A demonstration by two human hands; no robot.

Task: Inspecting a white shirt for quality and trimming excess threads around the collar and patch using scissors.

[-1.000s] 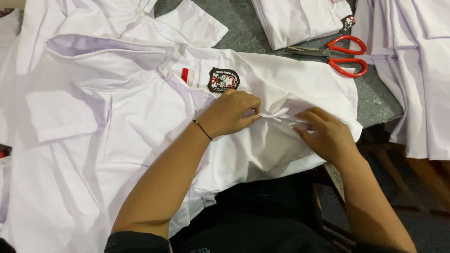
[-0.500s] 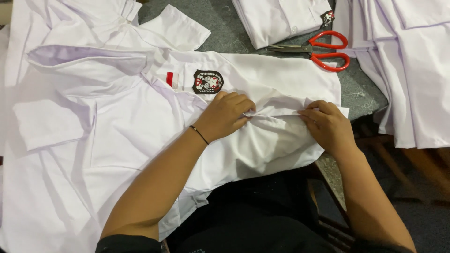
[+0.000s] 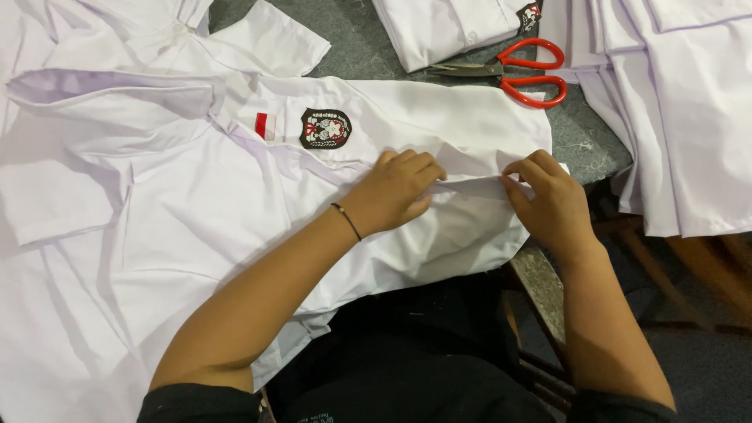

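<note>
We work at a grey surface (image 3: 583, 145) crowded with white garments, red-handled scissors (image 3: 521, 69) lying at its far edge. The white shirt (image 3: 196, 219) before us lies flat, a dark crest badge (image 3: 325, 128) on its chest. Our left hand (image 3: 395, 192) and right hand (image 3: 548, 202) each pinch its folded hem in a narrow grip.

Grey felt-topped table (image 3: 356, 35), perhaps wooden chair legs (image 3: 650, 262)
</note>
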